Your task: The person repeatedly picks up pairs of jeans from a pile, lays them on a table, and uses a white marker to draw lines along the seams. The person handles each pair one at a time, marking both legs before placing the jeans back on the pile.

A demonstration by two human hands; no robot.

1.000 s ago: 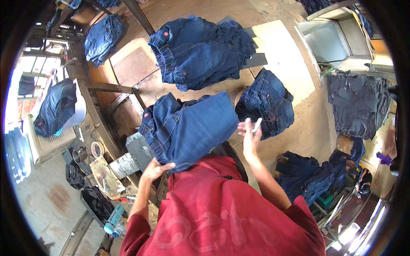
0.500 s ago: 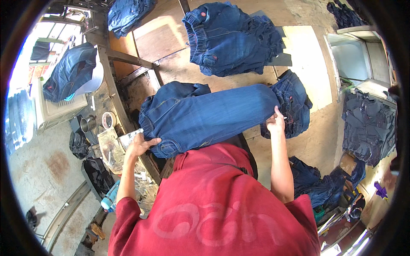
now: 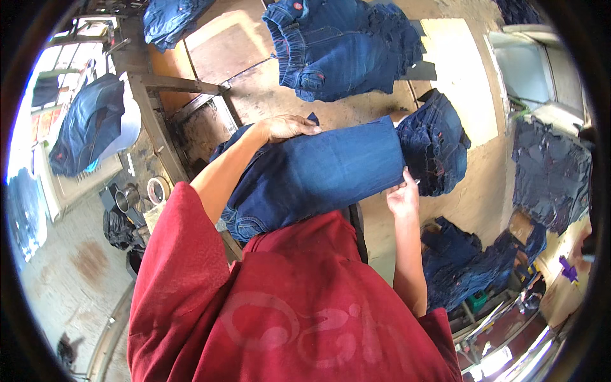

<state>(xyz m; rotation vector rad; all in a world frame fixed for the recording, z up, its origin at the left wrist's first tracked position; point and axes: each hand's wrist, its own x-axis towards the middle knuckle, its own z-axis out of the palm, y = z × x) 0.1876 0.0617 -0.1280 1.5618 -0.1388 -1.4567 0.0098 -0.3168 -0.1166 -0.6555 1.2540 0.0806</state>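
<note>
A pair of dark blue jeans (image 3: 331,162) with an elastic waist lies folded lengthwise across the table before me. My left hand (image 3: 286,128) rests at the far edge of the jeans, fingers stretched out to the right. At the right end, my right hand (image 3: 403,194) pinches the near corner of the leg's hem. A small white tip, too small to name, shows by its fingers. The waistband end, with a round stitched pocket, lies at the left, partly hidden by my left forearm.
Beyond lies a stack of jeans (image 3: 347,51); a bunched jeans pile (image 3: 434,146) sits just right of the hem. More denim (image 3: 461,264) lies at lower right, dark garments (image 3: 550,175) at far right. Left are a wooden frame (image 3: 153,127), a tape roll (image 3: 158,190) and a metal mug (image 3: 127,198).
My left hand has left the waistband and moved up and right to the far edge of the jeans. My right hand stays at the hem end, slightly lower and further left.
</note>
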